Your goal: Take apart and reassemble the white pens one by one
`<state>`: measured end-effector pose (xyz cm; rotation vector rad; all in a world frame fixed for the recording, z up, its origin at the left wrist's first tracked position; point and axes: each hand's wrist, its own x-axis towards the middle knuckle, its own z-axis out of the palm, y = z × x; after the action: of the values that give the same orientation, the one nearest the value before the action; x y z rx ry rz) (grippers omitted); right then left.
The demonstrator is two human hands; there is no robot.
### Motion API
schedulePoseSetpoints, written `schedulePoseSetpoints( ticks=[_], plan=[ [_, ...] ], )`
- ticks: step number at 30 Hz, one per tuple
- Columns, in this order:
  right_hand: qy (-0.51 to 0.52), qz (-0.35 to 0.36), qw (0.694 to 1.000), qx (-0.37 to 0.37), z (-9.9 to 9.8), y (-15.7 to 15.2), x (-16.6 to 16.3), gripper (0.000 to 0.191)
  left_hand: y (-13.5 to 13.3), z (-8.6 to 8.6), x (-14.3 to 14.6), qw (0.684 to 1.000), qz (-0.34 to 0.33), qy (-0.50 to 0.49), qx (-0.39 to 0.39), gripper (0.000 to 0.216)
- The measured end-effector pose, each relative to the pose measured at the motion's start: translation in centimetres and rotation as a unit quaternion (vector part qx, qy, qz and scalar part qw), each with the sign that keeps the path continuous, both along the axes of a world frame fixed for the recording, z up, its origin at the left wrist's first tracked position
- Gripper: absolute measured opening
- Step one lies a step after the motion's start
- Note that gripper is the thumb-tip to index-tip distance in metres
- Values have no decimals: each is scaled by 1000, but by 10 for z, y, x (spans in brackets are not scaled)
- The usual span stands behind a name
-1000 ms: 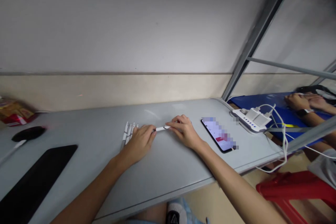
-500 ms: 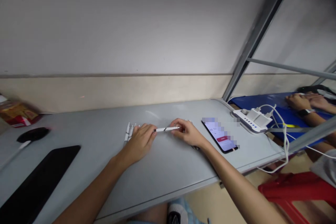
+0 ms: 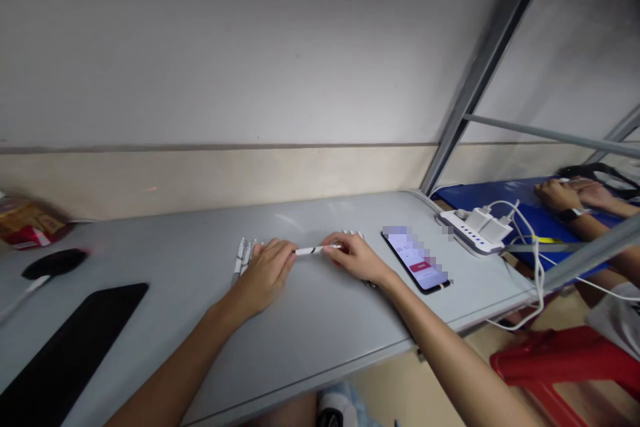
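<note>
A white pen point(image 3: 310, 250) with a dark band lies level between my two hands, a little above the desk. My left hand point(image 3: 270, 267) has its fingers closed around the pen's left end. At the other end, my right hand point(image 3: 350, 255) pinches it between thumb and fingers. Beside my left hand is a group of white pens point(image 3: 241, 257), partly covered by that hand. More white pens point(image 3: 369, 284) show from behind and under my right hand, mostly hidden.
A phone point(image 3: 416, 261) with its screen lit lies right of my right hand. Beyond it sits a white power strip point(image 3: 470, 233) with plugs and cables. Left stand a black slab point(image 3: 85, 340), a black oval object point(image 3: 55, 263) and a packet point(image 3: 30, 222). Another person's hands point(image 3: 570, 195) are far right.
My hands are slightly closer together, so less of the pen shows between them. More pens show behind my right hand. The view has shifted slightly.
</note>
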<state>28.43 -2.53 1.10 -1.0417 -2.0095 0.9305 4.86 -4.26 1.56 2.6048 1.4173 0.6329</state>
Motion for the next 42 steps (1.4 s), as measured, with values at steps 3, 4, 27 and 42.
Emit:
schedulePoseSetpoints(
  ticks=[3, 4, 27, 42],
  plan=[
    [13, 0, 1000, 18, 2, -1, 0, 27, 1, -3, -1, 1000, 2, -2, 0, 31],
    [3, -2, 1000, 17, 3, -1, 0, 26, 1, -4, -1, 1000, 1, -4, 0, 30],
    [-11, -14, 999, 40, 5, -4, 1, 27, 0, -6, -2, 1000, -10, -4, -13, 29],
    [-72, 16, 989, 129, 3, -7, -1, 21, 5, -9, -3, 999, -37, -15, -30, 29]
  ],
)
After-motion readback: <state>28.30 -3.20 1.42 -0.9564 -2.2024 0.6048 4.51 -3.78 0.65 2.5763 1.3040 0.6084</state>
